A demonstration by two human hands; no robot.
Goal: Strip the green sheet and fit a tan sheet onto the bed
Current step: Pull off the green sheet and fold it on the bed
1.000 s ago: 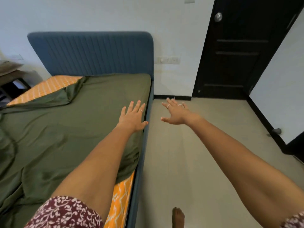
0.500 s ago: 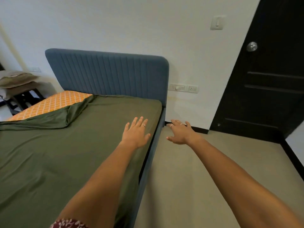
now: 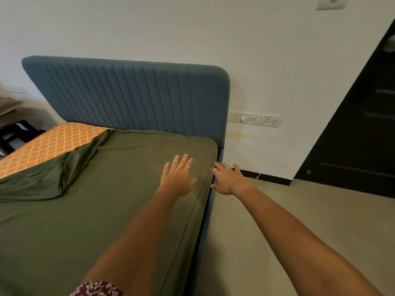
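At frame centre, the left hand [image 3: 178,178] is spread flat over the green sheet [image 3: 89,210]; the right hand [image 3: 228,180] is held open beside the bed's corner, nothing grasped.

Soft, even indoor light fills the room; its source lies outside the view. The wall [image 3: 192,28] is bright and without glare, the door [image 3: 363,135] nearly black with little detail. Faint shadows lie in the sheet [image 3: 85,210] folds. Wide-angle distortion bends the headboard [image 3: 128,92] and tilts the door edge. The whole picture is slightly soft.
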